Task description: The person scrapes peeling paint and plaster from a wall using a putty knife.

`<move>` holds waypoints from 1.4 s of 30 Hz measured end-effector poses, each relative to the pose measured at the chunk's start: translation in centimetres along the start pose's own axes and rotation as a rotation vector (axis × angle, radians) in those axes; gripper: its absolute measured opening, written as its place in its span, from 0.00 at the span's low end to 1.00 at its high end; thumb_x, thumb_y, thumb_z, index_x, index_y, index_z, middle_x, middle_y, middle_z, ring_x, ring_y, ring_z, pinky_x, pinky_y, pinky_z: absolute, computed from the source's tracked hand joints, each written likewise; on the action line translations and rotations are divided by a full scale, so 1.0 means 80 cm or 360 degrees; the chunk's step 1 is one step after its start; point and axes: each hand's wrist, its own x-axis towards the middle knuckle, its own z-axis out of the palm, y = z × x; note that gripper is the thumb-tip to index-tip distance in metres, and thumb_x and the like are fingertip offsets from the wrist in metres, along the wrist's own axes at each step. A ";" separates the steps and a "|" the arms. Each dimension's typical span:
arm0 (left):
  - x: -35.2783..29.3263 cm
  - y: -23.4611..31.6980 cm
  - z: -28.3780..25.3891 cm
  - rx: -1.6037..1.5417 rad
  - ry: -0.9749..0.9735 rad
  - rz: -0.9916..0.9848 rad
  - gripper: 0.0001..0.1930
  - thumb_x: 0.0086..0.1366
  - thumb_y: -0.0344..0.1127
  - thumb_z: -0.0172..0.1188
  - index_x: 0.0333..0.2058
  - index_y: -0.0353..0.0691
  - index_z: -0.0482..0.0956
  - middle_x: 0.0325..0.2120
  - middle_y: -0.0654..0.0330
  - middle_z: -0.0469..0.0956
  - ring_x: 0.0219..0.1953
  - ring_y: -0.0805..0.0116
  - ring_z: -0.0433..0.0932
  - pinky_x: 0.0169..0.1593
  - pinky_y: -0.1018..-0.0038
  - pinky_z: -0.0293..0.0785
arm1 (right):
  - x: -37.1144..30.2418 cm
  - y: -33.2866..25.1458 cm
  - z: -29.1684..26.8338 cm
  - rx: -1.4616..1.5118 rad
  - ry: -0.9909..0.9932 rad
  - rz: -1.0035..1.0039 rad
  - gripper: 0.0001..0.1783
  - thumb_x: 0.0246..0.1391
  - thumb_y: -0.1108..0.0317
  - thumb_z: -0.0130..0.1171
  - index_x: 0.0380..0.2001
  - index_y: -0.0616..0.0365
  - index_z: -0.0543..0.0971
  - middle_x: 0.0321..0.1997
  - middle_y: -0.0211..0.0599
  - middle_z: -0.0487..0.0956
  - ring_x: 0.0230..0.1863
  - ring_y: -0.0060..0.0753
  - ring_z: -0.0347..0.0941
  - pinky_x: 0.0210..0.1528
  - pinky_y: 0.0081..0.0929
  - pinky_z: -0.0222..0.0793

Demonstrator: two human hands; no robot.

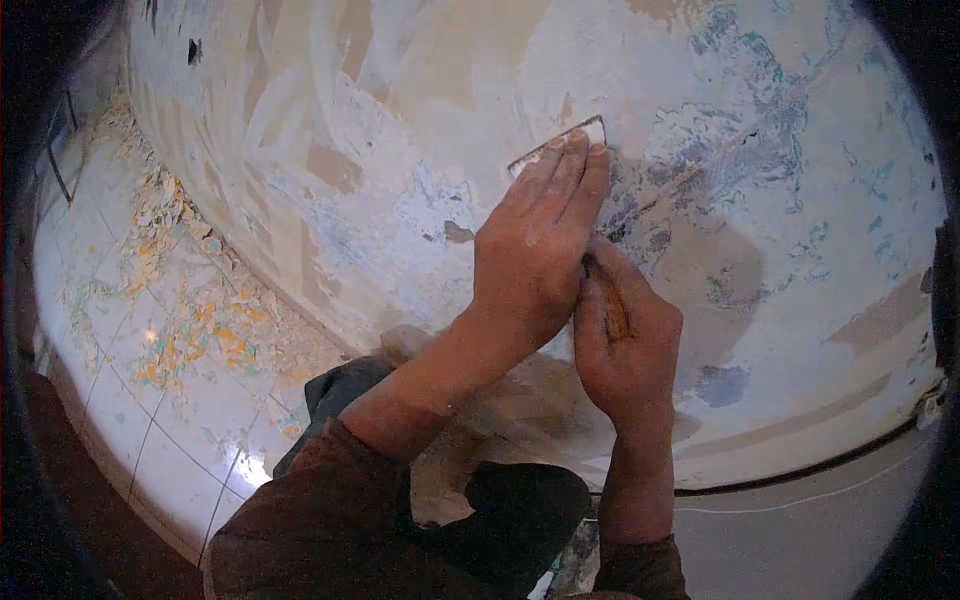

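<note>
One scraper [572,140] is at work against the wall [400,120], its pale metal blade lying flat on the patchy plaster in the upper middle of the wall's visible stretch. Only the blade's top edge and the left corner show; the rest is under the fingers. The left hand [535,250] lies over the blade with its fingers straight and pressed together, the tips bearing on the metal near its upper edge. It pushes rather than grasps. The right hand [625,345] sits just below and to the right, its grip wrapped closed around the brown wooden handle [612,310], of which only a short strip shows between thumb and fingers.

The scraper looks light and stiff, with a thin blade that probably flexes a little under pressure and has a sharp leading edge; the handle is the safe place to hold it, with a flat palm or fingertips on the back of the blade, kept away from the edge. Dust may make the metal slippery.

By count: one scraper, two hands, one wall. The tiled floor [130,410] along the wall's lower left edge carries a scatter of paint flakes [200,330], too many to count, in orange, yellow and white. The person's dark trousers [340,385] show at the foot of the wall.
</note>
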 end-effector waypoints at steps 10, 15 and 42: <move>0.008 -0.011 0.003 0.0079 0.0072 0.0026 0.29 0.53 0.27 0.54 0.58 0.37 0.70 0.56 0.45 0.70 0.58 0.51 0.71 0.57 0.63 0.70 | 0.014 -0.001 0.007 -0.0005 -0.0053 0.0050 0.15 0.54 0.75 0.53 0.46 0.66 0.76 0.38 0.56 0.81 0.42 0.45 0.81 0.44 0.33 0.74; 0.005 -0.007 -0.003 0.0048 0.0010 0.0055 0.26 0.53 0.28 0.54 0.54 0.32 0.71 0.54 0.44 0.71 0.56 0.48 0.71 0.58 0.63 0.70 | 0.007 -0.009 0.003 -0.0075 0.0001 -0.0084 0.17 0.52 0.73 0.54 0.46 0.63 0.76 0.35 0.55 0.80 0.33 0.54 0.79 0.37 0.41 0.75; 0.022 -0.008 -0.008 -0.0030 -0.0045 0.0072 0.28 0.52 0.28 0.56 0.56 0.40 0.72 0.56 0.50 0.71 0.57 0.51 0.72 0.57 0.63 0.71 | 0.014 -0.016 0.006 -0.0076 0.0122 -0.0075 0.18 0.52 0.73 0.55 0.47 0.65 0.75 0.34 0.55 0.80 0.35 0.52 0.80 0.38 0.39 0.75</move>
